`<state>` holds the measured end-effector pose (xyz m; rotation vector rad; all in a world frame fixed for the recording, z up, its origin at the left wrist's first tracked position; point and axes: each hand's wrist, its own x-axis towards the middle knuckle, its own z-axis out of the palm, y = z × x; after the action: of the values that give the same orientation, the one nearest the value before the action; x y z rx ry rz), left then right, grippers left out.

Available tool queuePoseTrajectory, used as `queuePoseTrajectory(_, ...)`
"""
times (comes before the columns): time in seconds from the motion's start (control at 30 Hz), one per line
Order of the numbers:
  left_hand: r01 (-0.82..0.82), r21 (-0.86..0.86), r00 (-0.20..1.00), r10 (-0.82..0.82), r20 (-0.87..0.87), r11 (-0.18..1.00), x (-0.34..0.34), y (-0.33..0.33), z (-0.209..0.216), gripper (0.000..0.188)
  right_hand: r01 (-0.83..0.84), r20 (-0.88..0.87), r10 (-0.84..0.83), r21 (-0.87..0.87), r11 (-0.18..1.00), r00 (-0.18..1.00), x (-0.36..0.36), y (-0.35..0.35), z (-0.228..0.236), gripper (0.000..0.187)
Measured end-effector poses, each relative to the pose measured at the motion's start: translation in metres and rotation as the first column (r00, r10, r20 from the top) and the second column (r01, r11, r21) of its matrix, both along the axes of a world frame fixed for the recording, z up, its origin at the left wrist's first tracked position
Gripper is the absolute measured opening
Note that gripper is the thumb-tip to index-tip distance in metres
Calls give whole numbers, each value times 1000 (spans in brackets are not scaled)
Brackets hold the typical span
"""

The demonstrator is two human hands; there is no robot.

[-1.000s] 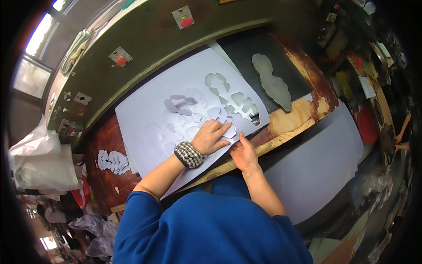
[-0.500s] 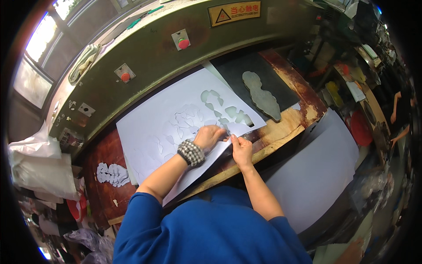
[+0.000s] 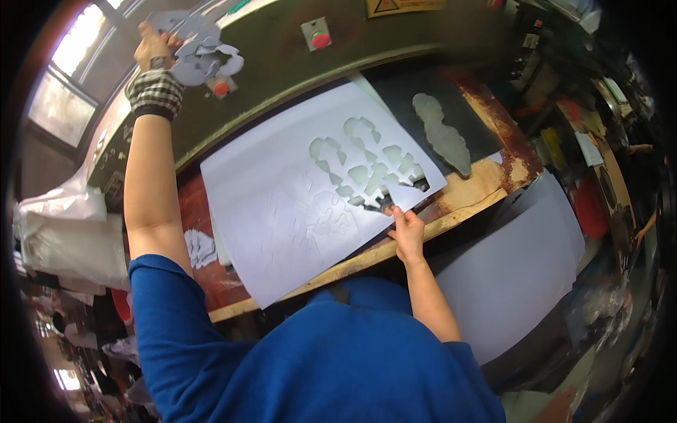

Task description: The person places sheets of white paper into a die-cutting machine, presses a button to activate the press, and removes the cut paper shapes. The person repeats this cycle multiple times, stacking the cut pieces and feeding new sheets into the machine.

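A large white sheet (image 3: pixel 254 169) lies at a slant on the work table, with a cluster of cut-through openings at its right part and cut lines across its middle. My right hand (image 3: pixel 407 236) is closed, pinching the sheet's near edge beside the openings. Raised at the upper left, my left hand (image 3: pixel 155 51) grips pale, irregular cut-out pieces (image 3: pixel 204 62), which dangle in front of the green machine beam. A flat grey-green wavy-edged form (image 3: pixel 443 134) rests on the black mat (image 3: pixel 402 106) to the right of the sheet.
The green machine beam (image 3: pixel 275 77) with red push buttons (image 3: pixel 320 39) runs along the back. More cut pieces (image 3: pixel 201 248) lie at the table's left end. A stack of white sheets (image 3: pixel 508 275) stands at the right, and plastic bags (image 3: pixel 67 225) hang at the left.
My left hand has left the sheet and swung up and to the left, carrying cut-out pieces. More openings show in the sheet. My right hand stays at its near edge.
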<state>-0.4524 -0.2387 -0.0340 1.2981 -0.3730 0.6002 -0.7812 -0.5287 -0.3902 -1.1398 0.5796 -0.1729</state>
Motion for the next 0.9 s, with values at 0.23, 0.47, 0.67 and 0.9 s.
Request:
queuePoseTrajectory(0.23, -578, 667, 640, -246, 728, 469, -154, -65, -225, 40, -183, 64, 181, 594, 783, 981, -23, 40, 16, 32)
queuePoseTrajectory(0.47, 273, 417, 932, -130, -339, 867, -186, -68, -269, 29, -54, -127, 164, 609, 791, 978, -16, 64, 8, 26)
queuePoseTrajectory(0.67, 77, 244, 995, -90, 41, 967, -87, -34, -173, 36, -92, -57, 152, 575, 813, 987, -18, 67, 13, 34)
queuePoseTrajectory(0.9, -108, 539, 984, 14, 176, 836, -111, -48, -168, 24, -123, -53, 180, 543, 831, 982, -19, 66, 15, 39)
